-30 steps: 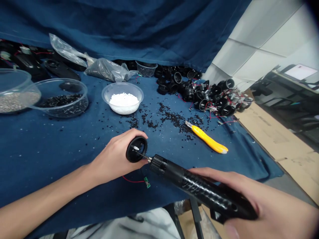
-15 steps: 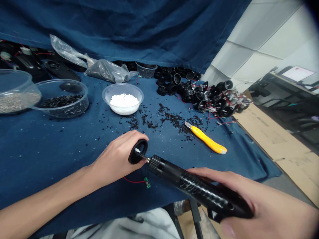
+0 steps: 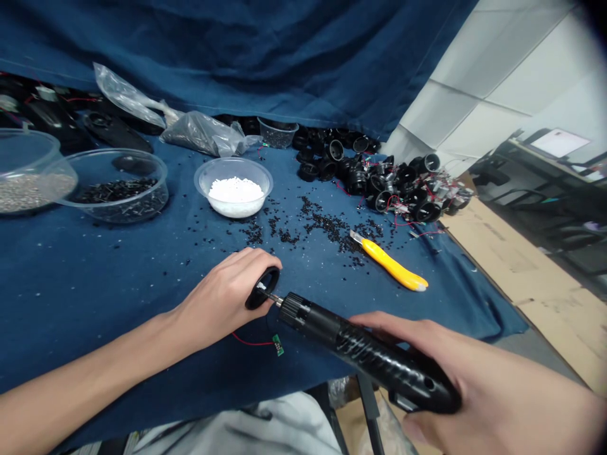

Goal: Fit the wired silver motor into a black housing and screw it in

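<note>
My left hand point(image 3: 232, 291) is closed round a black round plastic housing point(image 3: 253, 301), its open side turned toward the right. A small white part point(image 3: 260, 286) shows inside it. From beneath that hand a red wire leads to a small green circuit board point(image 3: 277, 345) hanging over the blue cloth. My right hand point(image 3: 455, 379) grips a black electric screwdriver point(image 3: 360, 347). Its bit point(image 3: 274, 299) reaches into the housing; the tip's exact contact is too small to make out. A yellow utility knife point(image 3: 393, 264) lies beyond the screwdriver, blade end toward the scattered black bits.
A bowl of white pieces point(image 3: 236, 208), a tub of black screws point(image 3: 118, 212) and a tub of small greyish parts point(image 3: 28, 202) stand on the left and centre. Tiny black parts point(image 3: 327, 227) are strewn mid-table. Wired black housings point(image 3: 379, 180) are heaped at the back right.
The screwdriver and my right hand have shifted slightly left, with the bit a little deeper in the housing. My left hand stays nearly still round the housing.
</note>
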Demonstrator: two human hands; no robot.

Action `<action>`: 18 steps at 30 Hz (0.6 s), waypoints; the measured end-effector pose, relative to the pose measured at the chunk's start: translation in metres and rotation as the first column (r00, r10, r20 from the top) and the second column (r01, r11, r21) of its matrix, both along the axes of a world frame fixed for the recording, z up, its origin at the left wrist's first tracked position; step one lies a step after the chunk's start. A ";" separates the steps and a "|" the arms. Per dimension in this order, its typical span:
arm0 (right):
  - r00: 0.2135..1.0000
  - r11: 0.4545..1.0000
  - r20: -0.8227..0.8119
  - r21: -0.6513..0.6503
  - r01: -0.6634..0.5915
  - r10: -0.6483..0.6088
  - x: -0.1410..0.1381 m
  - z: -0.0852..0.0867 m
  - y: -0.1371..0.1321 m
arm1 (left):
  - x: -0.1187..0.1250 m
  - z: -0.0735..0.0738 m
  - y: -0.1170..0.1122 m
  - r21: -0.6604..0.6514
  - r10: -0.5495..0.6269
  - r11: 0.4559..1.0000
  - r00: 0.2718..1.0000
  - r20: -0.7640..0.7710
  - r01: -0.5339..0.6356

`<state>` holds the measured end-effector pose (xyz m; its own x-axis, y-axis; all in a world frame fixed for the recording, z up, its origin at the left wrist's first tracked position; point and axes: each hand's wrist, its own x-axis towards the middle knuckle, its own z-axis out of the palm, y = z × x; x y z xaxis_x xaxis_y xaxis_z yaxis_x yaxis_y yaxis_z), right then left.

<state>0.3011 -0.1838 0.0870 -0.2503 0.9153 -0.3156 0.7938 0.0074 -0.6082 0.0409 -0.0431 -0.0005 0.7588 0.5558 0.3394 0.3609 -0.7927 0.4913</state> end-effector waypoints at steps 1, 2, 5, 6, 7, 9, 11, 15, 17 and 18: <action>1.000 1.000 -0.018 0.001 -0.002 0.002 -0.001 -0.001 0.000 | 0.000 0.000 0.000 -0.001 -0.007 1.000 1.000 0.005 0.007; 0.999 1.000 -0.035 -0.012 -0.003 0.002 -0.001 -0.001 0.000 | 0.000 -0.001 0.000 -0.002 -0.012 1.000 1.000 0.010 0.012; 0.998 0.999 -0.070 -0.048 -0.005 0.002 -0.004 0.000 0.001 | 0.000 -0.001 0.000 -0.016 -0.015 1.000 0.999 0.028 0.016; 0.997 0.999 -0.073 -0.047 -0.005 0.001 -0.005 0.000 0.002 | 0.000 -0.001 0.000 -0.025 -0.011 1.000 1.000 0.029 0.012; 0.998 0.999 -0.069 -0.042 -0.004 0.001 -0.006 0.001 0.002 | 0.000 -0.001 0.000 -0.031 -0.007 0.999 1.000 0.030 0.008; 0.999 0.999 -0.044 -0.032 -0.006 0.005 -0.006 0.001 0.002 | -0.001 -0.001 0.001 -0.038 -0.003 0.999 1.000 0.030 0.004; 1.000 0.999 -0.003 -0.037 -0.013 0.013 -0.005 0.001 0.002 | -0.001 -0.001 0.001 -0.036 0.000 0.999 0.999 0.038 0.002; 0.998 0.998 0.060 -0.064 -0.018 0.022 -0.005 0.002 0.005 | 0.000 -0.003 0.001 -0.045 0.015 0.999 0.999 0.043 -0.013; 0.997 0.997 0.079 -0.080 -0.014 0.020 -0.005 0.004 0.007 | 0.000 -0.004 0.002 -0.063 0.031 0.998 0.999 0.028 -0.029; 0.996 0.995 0.086 -0.094 -0.016 0.024 -0.006 0.006 0.008 | 0.000 -0.004 0.002 -0.072 0.038 0.997 0.999 0.020 -0.037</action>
<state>0.2953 -0.1753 0.0928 -0.2361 0.8758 -0.4209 0.8437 -0.0301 -0.5360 0.0412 -0.0412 -0.0044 0.7301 0.6072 0.3135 0.3784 -0.7413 0.5543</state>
